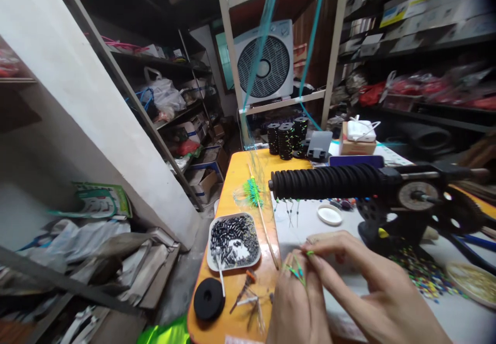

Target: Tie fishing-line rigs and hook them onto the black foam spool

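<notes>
My left hand (296, 302) is closed low in the middle of the view, knuckles up. A thin green strand with small blue-green beads (297, 272) shows between its fingers. Beside it, my right hand (372, 287) pinches a tiny bright green piece (309, 253) between thumb and forefinger, and its fingertips meet the left hand. Whether that piece joins the strand is too small to tell. Just beyond the hands lies a white work surface (289, 225) with several thin wire-like pieces carrying dark beads.
A square white tray (253, 261) of dark metal pieces, a black foam spool (209, 299) and a thin stick (267, 233) lie left. A black ribbed rod on a stand (329, 181) juts across above the hands. Loose coloured beads (430, 279) and a shallow dish (475, 282) sit right.
</notes>
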The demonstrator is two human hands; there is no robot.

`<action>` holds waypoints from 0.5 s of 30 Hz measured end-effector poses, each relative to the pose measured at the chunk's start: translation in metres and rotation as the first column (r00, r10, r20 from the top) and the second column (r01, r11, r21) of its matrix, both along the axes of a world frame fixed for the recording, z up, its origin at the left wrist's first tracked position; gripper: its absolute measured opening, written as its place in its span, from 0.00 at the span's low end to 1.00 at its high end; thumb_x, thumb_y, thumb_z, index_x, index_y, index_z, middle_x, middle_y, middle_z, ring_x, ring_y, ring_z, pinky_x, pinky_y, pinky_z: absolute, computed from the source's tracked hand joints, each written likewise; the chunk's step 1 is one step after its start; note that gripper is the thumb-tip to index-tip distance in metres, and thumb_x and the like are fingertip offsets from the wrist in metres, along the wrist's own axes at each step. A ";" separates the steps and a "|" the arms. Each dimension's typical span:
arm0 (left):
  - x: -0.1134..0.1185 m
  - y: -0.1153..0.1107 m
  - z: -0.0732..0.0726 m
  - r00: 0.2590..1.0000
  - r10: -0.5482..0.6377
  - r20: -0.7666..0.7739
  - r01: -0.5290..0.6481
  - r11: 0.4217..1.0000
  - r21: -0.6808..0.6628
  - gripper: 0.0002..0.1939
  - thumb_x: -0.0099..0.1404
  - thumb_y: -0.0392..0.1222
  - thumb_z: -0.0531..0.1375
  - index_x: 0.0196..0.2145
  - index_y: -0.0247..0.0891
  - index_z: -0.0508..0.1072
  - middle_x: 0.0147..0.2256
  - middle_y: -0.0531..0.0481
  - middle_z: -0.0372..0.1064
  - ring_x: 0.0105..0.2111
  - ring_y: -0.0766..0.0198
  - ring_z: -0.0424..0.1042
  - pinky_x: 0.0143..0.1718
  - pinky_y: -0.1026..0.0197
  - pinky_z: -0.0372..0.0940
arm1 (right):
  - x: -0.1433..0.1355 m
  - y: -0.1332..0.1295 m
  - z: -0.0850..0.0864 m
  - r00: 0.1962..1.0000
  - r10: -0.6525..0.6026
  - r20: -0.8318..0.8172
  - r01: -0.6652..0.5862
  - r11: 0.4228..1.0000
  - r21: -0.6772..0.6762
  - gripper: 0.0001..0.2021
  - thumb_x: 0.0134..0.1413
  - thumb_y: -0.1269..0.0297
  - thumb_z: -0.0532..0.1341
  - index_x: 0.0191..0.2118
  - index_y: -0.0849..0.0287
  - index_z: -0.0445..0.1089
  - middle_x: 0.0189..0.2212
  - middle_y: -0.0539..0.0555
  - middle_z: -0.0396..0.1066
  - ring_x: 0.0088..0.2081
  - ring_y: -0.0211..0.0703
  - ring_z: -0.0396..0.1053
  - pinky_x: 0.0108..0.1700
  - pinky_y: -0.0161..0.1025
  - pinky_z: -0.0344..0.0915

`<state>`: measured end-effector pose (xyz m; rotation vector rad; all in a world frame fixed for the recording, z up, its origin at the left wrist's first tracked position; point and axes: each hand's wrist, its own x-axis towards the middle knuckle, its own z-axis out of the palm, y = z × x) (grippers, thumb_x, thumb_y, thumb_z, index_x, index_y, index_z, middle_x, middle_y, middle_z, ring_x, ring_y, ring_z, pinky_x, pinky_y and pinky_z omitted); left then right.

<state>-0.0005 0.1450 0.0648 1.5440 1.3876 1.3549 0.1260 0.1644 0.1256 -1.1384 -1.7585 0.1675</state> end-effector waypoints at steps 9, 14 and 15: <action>-0.008 0.016 0.021 0.960 -0.158 0.233 0.165 0.986 -0.010 0.25 0.76 0.54 0.44 0.48 0.39 0.75 0.40 0.46 0.74 0.43 0.60 0.71 0.50 0.60 0.59 | 0.009 0.038 0.003 0.941 -0.332 0.063 0.292 0.892 0.346 0.02 0.65 0.67 0.62 0.40 0.58 0.68 0.30 0.48 0.72 0.29 0.33 0.69 0.35 0.31 0.64; -0.010 0.018 0.012 0.955 -0.157 0.251 0.162 0.987 0.002 0.24 0.76 0.54 0.43 0.47 0.39 0.75 0.39 0.47 0.74 0.43 0.61 0.70 0.50 0.60 0.58 | 0.009 0.045 -0.006 0.941 -0.313 0.133 0.254 0.907 0.337 0.04 0.66 0.69 0.61 0.36 0.59 0.67 0.28 0.48 0.69 0.29 0.34 0.68 0.35 0.34 0.62; -0.011 0.019 0.012 0.955 -0.163 0.248 0.166 0.986 0.007 0.24 0.76 0.53 0.43 0.47 0.39 0.75 0.39 0.47 0.74 0.43 0.61 0.70 0.49 0.60 0.58 | 0.010 0.044 -0.010 0.941 -0.305 0.148 0.245 0.914 0.325 0.05 0.66 0.68 0.60 0.36 0.59 0.66 0.28 0.48 0.69 0.28 0.34 0.68 0.34 0.34 0.62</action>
